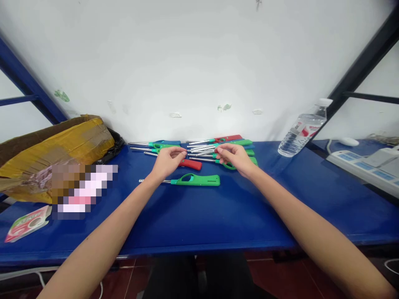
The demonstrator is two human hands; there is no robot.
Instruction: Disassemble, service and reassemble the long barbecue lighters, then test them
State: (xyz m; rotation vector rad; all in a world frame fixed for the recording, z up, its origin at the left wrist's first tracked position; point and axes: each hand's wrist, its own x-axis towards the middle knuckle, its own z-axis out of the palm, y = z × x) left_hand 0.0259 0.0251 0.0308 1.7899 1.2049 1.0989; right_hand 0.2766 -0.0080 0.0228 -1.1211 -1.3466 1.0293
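Observation:
Several long-nosed lighters with green, red and blue handles lie in a pile (215, 147) at the back of the blue table (218, 211). My left hand (168, 161) rests over a red lighter (191, 164), its fingers curled loosely down on the metal nozzles. Across from it, my right hand (233, 157) is pinched on a green-handled lighter (230, 165) at the front of the pile. One green lighter (195, 180) lies apart, nearer to me, below my left hand.
A brown cardboard box wrapped in yellow tape (59, 145) sits at the left. A small red-and-white packet (26, 224) lies near the front left edge. A plastic water bottle (301, 131) leans at the right, beside a white power strip (364, 166).

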